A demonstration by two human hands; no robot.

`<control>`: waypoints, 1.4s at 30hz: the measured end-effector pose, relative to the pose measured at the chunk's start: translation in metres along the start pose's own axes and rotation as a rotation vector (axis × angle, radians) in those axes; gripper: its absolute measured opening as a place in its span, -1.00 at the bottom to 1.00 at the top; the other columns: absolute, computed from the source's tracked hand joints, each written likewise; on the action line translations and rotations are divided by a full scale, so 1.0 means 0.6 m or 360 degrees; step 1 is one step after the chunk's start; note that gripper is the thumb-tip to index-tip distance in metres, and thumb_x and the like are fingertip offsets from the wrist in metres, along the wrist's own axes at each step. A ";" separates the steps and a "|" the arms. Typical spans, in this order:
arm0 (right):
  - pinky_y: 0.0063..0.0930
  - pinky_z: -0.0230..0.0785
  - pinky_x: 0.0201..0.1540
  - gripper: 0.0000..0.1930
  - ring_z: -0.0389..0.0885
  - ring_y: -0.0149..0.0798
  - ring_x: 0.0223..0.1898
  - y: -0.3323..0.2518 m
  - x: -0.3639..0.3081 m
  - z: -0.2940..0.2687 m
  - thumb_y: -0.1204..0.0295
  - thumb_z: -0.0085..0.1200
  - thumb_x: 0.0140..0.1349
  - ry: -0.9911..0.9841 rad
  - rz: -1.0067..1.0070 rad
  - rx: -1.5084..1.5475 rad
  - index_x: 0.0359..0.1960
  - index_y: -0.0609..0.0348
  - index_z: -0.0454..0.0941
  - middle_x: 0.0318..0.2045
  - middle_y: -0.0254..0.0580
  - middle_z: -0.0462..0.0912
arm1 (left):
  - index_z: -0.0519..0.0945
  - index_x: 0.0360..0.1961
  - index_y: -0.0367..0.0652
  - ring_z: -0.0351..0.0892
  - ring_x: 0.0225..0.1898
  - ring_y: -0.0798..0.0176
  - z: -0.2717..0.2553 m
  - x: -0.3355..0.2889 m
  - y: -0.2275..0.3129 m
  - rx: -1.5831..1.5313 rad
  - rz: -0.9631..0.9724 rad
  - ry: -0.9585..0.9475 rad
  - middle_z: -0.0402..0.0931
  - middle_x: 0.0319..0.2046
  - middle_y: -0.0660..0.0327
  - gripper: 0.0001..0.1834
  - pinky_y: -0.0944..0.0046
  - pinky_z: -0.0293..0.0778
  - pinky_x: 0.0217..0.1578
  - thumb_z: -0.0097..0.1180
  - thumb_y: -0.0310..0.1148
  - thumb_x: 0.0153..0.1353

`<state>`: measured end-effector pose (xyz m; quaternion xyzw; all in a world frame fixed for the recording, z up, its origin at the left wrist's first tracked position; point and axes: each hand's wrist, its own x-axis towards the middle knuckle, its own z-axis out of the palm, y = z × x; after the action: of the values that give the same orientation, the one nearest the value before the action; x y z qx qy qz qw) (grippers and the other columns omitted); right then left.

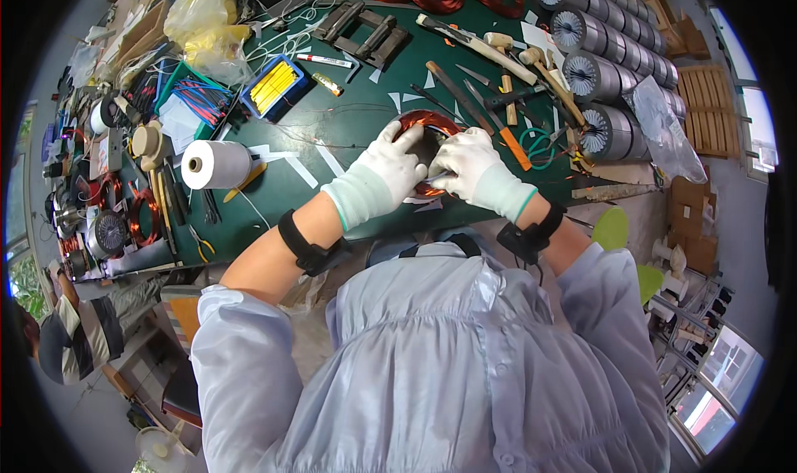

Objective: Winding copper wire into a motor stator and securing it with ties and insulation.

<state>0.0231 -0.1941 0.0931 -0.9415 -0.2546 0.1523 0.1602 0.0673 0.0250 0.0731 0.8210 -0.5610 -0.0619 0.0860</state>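
Note:
A motor stator with copper windings (432, 118) sits at the table's near edge, between my two hands. My left hand (383, 174), in a white glove, is closed over the stator's left side, fingers bent onto its rim. From the right, my right hand (477, 167), gloved the same way, reaches over the opening. Its fingertips are pinched together low at the inner edge; whatever they hold is too small or hidden to name. Both hands cover much of the stator's sides.
Beyond lie a green tabletop (349, 153), wooden-handled mallets (552, 83), an orange-handled tool (515, 149) and green scissors (541, 147). Laminated cores (594, 78) are stacked at right. Leftward are a white thread cone (217, 164), a blue bin (289, 73) of yellow sleeves, and pliers (199, 242).

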 end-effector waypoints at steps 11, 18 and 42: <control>-0.04 0.22 0.30 -0.83 0.54 -0.09 0.03 -0.005 -0.057 0.078 0.29 0.28 0.12 0.0714 -0.0184 0.0313 -0.26 -0.03 0.74 -0.23 -0.29 0.67 | 0.64 -0.19 -0.14 0.65 -0.01 0.12 0.044 -0.050 0.019 -0.0169 0.0061 0.0802 0.66 -0.17 0.21 -0.71 -0.16 0.39 0.27 0.24 -0.33 0.01; 0.09 -0.16 0.55 0.22 0.04 0.07 0.54 0.003 -0.075 0.033 -0.14 0.51 -0.17 0.0617 0.0375 -0.0025 0.54 -0.09 0.08 0.48 0.10 0.14 | 0.66 -0.09 -0.08 0.60 0.15 0.17 0.063 -0.060 0.045 -0.0062 -0.0186 0.0813 0.65 -0.04 0.23 -0.69 -0.08 0.40 0.26 0.13 -0.35 0.12; -0.04 0.46 0.16 -0.55 0.59 0.10 0.13 0.551 0.019 0.002 0.18 0.25 0.23 0.0290 0.0755 -0.0190 0.10 0.13 0.59 0.07 0.06 0.60 | 0.60 0.05 -0.33 0.63 -0.19 -0.12 -0.011 0.171 0.193 -0.0278 -0.1765 0.0764 0.63 -0.27 -0.03 -0.62 -0.09 0.48 0.04 0.18 -0.37 0.24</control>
<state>0.1746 -0.4584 -0.0357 -0.9924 -0.0197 0.0849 0.0866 0.0004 -0.1113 0.1035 0.9717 -0.0076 0.0436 0.2320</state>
